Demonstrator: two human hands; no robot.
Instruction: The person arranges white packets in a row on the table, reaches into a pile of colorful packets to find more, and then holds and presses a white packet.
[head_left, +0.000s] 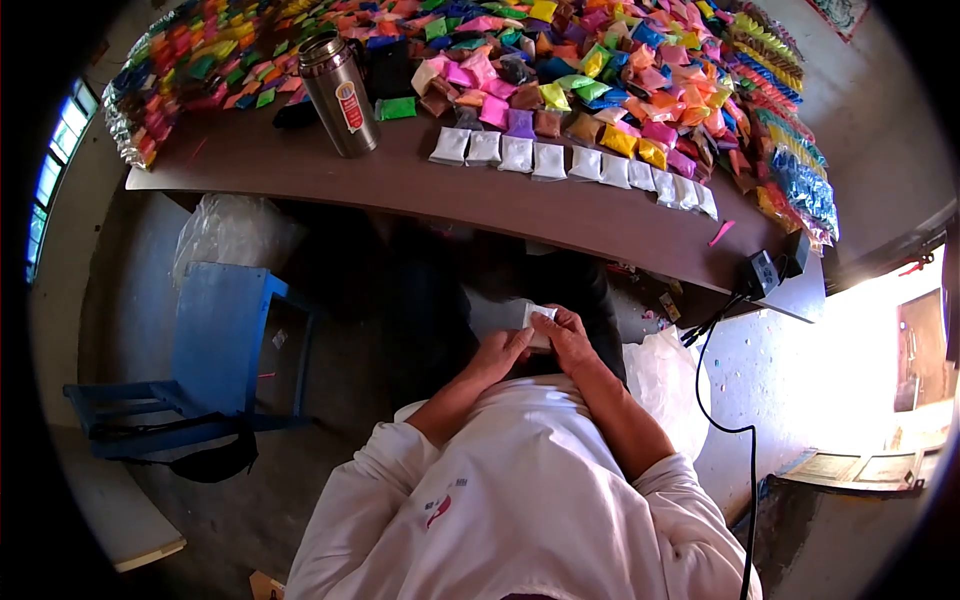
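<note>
Low over my lap, both hands hold one small white packet [540, 313]. My left hand [500, 352] grips its lower left side, thumb pointing up along it. My right hand [570, 340] closes on its right side, the thumb lying across its face. Some of the packet is hidden behind my fingers. Beyond my hands, a row of similar white packets [517, 154] lies along the near side of the brown table [300, 180].
Behind the row, colourful packets [600, 70] are heaped. A steel flask [340, 100] stands at the table's left. A black adapter [762, 272] with a hanging cable [725, 428] sits at the right edge. Plastic bags [672, 385] and a blue chair [220, 340] flank me.
</note>
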